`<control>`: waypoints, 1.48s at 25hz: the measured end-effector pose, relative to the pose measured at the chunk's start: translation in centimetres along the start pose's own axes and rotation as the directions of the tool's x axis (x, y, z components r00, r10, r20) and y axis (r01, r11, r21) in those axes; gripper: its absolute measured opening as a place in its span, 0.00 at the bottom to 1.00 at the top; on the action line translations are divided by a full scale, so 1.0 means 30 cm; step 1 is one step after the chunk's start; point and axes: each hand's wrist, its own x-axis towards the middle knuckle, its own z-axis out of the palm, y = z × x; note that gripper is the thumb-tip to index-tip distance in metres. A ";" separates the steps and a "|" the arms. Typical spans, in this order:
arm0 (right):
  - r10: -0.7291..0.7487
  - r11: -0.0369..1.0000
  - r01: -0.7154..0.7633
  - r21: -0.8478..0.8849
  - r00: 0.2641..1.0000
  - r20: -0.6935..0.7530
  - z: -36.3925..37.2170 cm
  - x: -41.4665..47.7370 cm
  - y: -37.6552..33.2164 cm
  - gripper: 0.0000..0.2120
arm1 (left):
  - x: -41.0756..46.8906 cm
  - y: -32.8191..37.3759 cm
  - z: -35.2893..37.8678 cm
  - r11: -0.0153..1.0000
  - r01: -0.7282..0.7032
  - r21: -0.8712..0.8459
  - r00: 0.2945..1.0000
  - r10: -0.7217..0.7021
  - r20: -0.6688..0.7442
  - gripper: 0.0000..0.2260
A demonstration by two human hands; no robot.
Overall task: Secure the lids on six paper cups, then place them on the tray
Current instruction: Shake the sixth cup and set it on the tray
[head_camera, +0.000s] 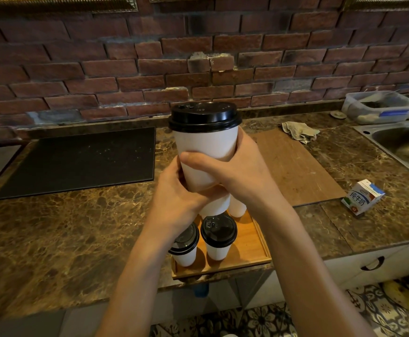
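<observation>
Tray (252, 246) sits at the counter (77, 227) near edge. Left hand (176, 195) and right hand (237, 173) both wrap the held cup (206, 147), lid (204, 116) on, above the tray. Front cups (219, 239) are capped; rear cups (238, 206) are half hidden. Probably placing the fifth; the sixth isn't visible.

Red brick wall (77, 69); brown marble counter (64, 227); steel sink (403, 144); patterned floor (271, 322)

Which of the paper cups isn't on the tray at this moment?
The lidded cup gripped by the left hand and right hand, raised above the tray; the other cups stand on it.
</observation>
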 end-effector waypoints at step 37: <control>-0.068 0.998 0.069 -0.004 0.997 0.044 -0.019 -0.004 0.010 0.30 | -0.007 -0.017 0.001 0.996 -0.084 -0.033 0.995 0.082 -0.050 0.35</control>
